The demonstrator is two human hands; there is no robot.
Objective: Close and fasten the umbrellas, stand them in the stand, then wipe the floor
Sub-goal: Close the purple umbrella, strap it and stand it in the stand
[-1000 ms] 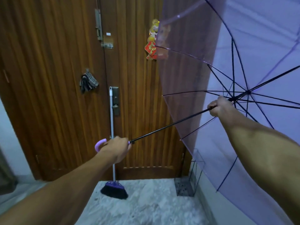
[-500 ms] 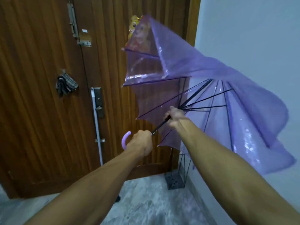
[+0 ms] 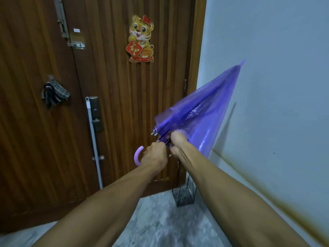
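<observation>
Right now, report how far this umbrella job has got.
Done: the purple umbrella is folded, its canopy collapsed along the shaft. In hand: the left hand grips the curved handle and the right hand grips the shaft at the canopy's edge; the canopy hangs loose, with no strap visibly fastened. Left: fasten it, stand it in the wire stand by the door, then wipe the floor.

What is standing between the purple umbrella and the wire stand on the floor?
Nothing visible. The purple umbrella, gripped by the left hand and right hand, is above the wire stand in the corner; only the right forearm crosses the view between them.
</observation>
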